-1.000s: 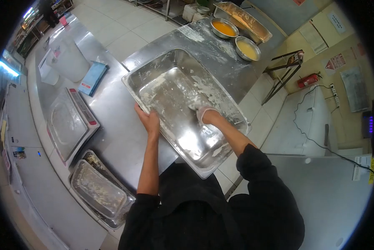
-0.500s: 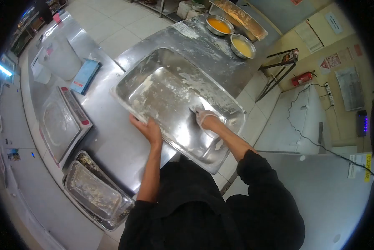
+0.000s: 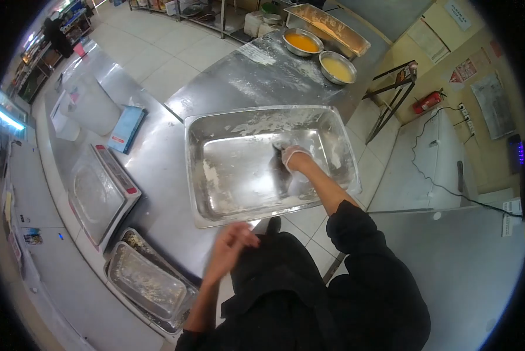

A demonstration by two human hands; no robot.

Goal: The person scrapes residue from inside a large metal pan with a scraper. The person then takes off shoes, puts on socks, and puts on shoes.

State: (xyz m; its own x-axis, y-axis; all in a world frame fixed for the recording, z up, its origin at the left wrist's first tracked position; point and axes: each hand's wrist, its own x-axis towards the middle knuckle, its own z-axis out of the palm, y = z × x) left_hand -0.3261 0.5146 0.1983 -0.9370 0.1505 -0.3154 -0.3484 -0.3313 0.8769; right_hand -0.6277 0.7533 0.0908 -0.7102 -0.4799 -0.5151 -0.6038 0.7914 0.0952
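A deep rectangular steel pan (image 3: 239, 213) rests on the steel worktable in front of me, with pale dough or flour residue smeared on its walls and floor. My right hand (image 3: 295, 161), in a clear plastic glove, reaches into the pan. Its fingers are closed round a small dark grey piece that I cannot identify, close to the pan floor. Just outside the pan's near edge is my left hand (image 3: 234, 243), bare and slightly blurred. Its fingers are loosely bent and apart, with nothing in them.
On the left stand a scale (image 3: 101, 196), a blue box (image 3: 126, 130), a white bucket (image 3: 93, 105) and stacked, crusted trays (image 3: 148, 278). Bowls of orange liquid (image 3: 303, 42) and yellow liquid (image 3: 337, 68) sit at the far end beside a long metal tray (image 3: 332, 29). A dark-clothed person (image 3: 56, 36) stands far back.
The pan has turned from a tilted angle to nearly square with me and rests lower. My left hand has let go of its edge and moved nearer my body. My right hand stays inside.
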